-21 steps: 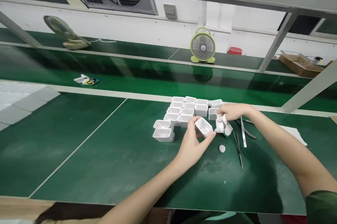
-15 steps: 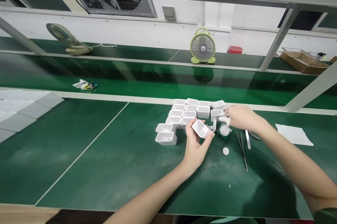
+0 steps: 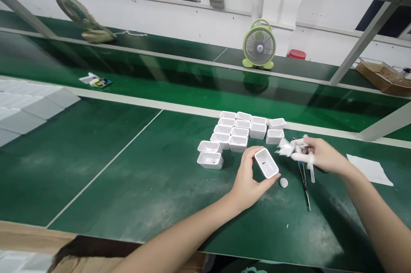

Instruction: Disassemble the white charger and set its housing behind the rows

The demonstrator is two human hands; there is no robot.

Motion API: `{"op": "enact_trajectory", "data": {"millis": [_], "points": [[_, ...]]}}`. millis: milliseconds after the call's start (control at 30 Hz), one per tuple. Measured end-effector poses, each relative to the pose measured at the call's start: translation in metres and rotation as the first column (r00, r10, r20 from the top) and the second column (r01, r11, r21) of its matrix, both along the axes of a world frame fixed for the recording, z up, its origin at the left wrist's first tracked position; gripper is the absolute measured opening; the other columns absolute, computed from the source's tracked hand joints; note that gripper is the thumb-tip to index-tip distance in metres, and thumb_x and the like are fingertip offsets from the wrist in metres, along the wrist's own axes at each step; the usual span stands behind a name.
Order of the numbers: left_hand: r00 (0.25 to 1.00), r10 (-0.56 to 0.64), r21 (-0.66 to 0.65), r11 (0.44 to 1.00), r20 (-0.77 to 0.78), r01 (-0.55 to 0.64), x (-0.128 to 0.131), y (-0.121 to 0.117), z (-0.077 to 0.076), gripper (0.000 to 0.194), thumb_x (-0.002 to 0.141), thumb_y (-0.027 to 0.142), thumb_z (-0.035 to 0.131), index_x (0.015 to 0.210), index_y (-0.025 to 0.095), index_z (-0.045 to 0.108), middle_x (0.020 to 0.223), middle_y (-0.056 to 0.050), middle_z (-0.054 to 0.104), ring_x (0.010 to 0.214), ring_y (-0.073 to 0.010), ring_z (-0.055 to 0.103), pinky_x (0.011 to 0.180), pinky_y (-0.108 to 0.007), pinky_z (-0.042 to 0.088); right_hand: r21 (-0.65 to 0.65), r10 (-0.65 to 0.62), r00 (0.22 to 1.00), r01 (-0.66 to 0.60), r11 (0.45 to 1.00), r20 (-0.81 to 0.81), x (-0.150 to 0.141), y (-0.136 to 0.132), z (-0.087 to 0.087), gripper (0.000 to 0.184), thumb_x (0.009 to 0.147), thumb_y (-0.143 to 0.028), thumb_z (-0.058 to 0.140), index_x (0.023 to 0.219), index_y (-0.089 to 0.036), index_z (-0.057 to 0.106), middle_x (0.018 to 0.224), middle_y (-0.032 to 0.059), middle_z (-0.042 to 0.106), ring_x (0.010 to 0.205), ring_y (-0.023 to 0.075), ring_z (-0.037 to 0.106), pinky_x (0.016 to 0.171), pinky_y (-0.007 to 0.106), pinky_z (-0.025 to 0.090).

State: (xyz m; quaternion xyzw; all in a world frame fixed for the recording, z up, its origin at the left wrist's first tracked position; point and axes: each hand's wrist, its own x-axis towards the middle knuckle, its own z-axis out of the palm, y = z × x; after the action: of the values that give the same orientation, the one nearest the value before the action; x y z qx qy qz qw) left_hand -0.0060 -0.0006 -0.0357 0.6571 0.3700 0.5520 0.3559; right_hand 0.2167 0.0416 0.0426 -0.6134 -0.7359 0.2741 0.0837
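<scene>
My left hand grips a small white rectangular plastic box, tilted with its open side up, just above the green mat. My right hand, with white finger cots on the fingertips, pinches a small whitish part that is blurred by motion, a little to the right of the box. A cluster of the same white boxes stands in rows behind my hands, and two more boxes sit at its left. A small grey round disc lies on the mat under the held box.
Tweezers and another metal tool lie right of the disc. A white sheet lies at the right. A green fan, a red container and a cardboard box stand at the back; grey trays at left.
My right hand has lifted the small part off the mat and drawn back to the right. My left hand has turned the white box and moved it slightly right.
</scene>
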Motion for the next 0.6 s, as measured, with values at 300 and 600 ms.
{"op": "enact_trajectory", "data": {"millis": [300, 600], "points": [[0.94, -0.329, -0.241, 0.923, -0.095, 0.299, 0.004, -0.016, 0.008, 0.061, 0.073, 0.029, 0.08, 0.123, 0.026, 0.045, 0.122, -0.009, 0.058, 0.11, -0.0249, 0.061, 0.088, -0.036, 0.052, -0.002, -0.043, 0.45, 0.089, 0.996, -0.892, 0.028, -0.06, -0.048, 0.083, 0.065, -0.055, 0.083, 0.137, -0.034, 0.048, 0.119, 0.0104, 0.07, 0.116, 0.0338, 0.063, 0.1, 0.053, 0.05], [0.91, -0.389, -0.068, 0.921, -0.144, 0.383, 0.003, -0.015, 0.006, 0.061, 0.074, 0.032, 0.081, 0.126, 0.025, 0.048, 0.12, -0.011, 0.062, 0.112, -0.0289, 0.059, 0.094, -0.042, 0.051, 0.183, 0.17, 0.455, -0.015, 0.983, -0.874, 0.002, -0.081, -0.04, 0.057, 0.074, -0.04, 0.08, 0.126, -0.035, 0.057, 0.11, 0.0091, 0.071, 0.105, 0.033, 0.07, 0.09, 0.054, 0.057]]}}
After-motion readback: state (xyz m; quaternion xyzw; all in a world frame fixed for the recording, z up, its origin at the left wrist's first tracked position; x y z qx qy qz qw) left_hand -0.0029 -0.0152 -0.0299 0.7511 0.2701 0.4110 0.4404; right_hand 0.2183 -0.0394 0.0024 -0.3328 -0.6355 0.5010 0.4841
